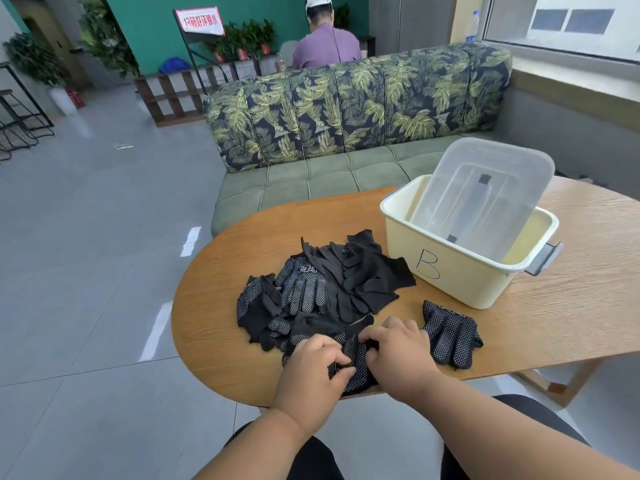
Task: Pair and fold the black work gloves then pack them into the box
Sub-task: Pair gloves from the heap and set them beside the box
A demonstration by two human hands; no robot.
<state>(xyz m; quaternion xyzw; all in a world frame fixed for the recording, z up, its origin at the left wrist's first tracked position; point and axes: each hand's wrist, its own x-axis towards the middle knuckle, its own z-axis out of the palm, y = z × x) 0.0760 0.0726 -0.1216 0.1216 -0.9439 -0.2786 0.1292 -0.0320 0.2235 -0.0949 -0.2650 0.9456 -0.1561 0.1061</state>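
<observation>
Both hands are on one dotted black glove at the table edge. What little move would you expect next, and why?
Probably folding that glove over. The left hand and right hand both pinch it at the near edge of the table. A loose pile waits behind, another glove lies apart, and I see none in the box.

A rounded wooden table with a light grain carries everything here. A loose pile of black gloves lies near its rounded left end, some showing white grip dots. A separate dotted glove lies flat just right of the pile. Farther back on the right stands a cream plastic box marked with a handwritten B, a clear lid propped inside it.
</observation>
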